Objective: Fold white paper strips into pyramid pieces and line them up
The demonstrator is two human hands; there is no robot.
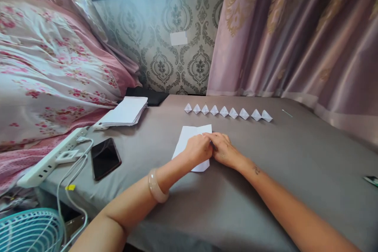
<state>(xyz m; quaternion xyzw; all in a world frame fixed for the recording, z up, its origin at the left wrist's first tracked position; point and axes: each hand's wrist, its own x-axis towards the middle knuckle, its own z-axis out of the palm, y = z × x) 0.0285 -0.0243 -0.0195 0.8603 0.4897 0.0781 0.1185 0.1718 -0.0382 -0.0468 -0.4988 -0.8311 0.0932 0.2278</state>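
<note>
A sheet of white paper (184,141) with a crease near its top edge lies on the grey cloth in front of me. My left hand (199,147) is closed over its right part, with the fingertips hidden. Close against it, my right hand (223,147) is closed at the paper's right edge, its fingers curled. Both hands meet there and seem to pinch the edge between them. Beyond them stands a row of several small folded white paper shapes (223,111).
At the back left lies a stack of white paper (126,111) beside a black flat item (150,96). A phone (105,158), a power strip (56,155) and white cables (69,177) are at the left. A blue fan (32,228) stands below the table edge.
</note>
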